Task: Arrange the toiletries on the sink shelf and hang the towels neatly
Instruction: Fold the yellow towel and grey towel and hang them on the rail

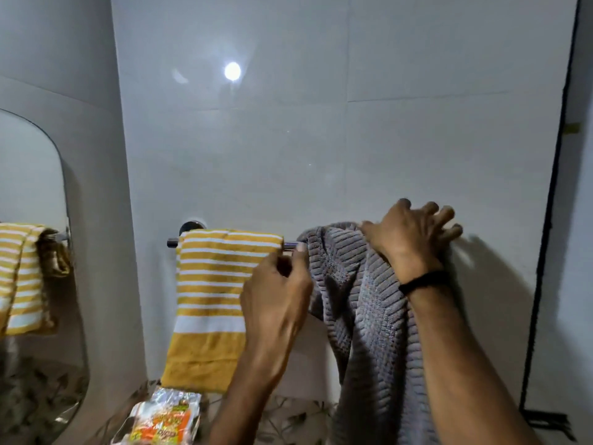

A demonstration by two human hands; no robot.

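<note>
Head view: white wall fills the far side, bare above the rail, ending right at a dark vertical edge; mirror at left; grey towel draped bunched over the rail's right part, hanging low; striped towel hangs flat over the left part; only a short bare bit of rail shows between them; right hand lies fingers spread on the grey towel's top; left hand curls at that towel's left edge, grip unclear; packet near, below.
</note>
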